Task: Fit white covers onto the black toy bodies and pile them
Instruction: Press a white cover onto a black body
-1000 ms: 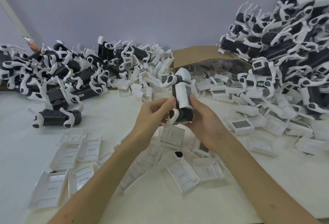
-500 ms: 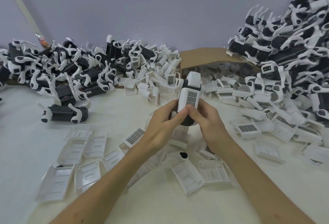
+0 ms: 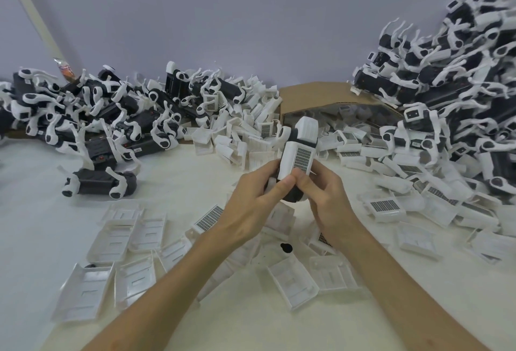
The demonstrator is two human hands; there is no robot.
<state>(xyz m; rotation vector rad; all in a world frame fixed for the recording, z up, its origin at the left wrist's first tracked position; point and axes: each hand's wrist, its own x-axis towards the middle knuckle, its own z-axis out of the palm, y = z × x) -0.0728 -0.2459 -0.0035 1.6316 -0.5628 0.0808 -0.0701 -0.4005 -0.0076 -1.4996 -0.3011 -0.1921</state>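
**White cover meets black body at a crowded counter**

A person holds one black toy body (image 3: 293,195) upright above the counter (image 3: 178,183), near the middle of the view, with a white cover (image 3: 296,158) lying against the side that faces the camera. The cover's dark grille panel is turned toward the viewer. The grip of the left hand (image 3: 251,205) is closed around the toy's lower left side, fingers curled behind it. The grip of the right hand (image 3: 326,200) is closed around the lower right side. Both thumbs press on the cover's lower edge and almost touch each other. The toy's white head end points up and away.

Below the hands, loose covers (image 3: 111,241) lie scattered on the counter, most with the hollow inside up and a few with the grille up. A small black piece (image 3: 286,247) sits among them. At far left a heap of black bodies (image 3: 111,110) with white legs rests against the wall, and a single body (image 3: 100,181) lies on its own just in front of it. More covers (image 3: 243,132) spill from an open cardboard box (image 3: 315,96) at the back. A taller stack of black-and-white toys (image 3: 460,85) rises on the right.
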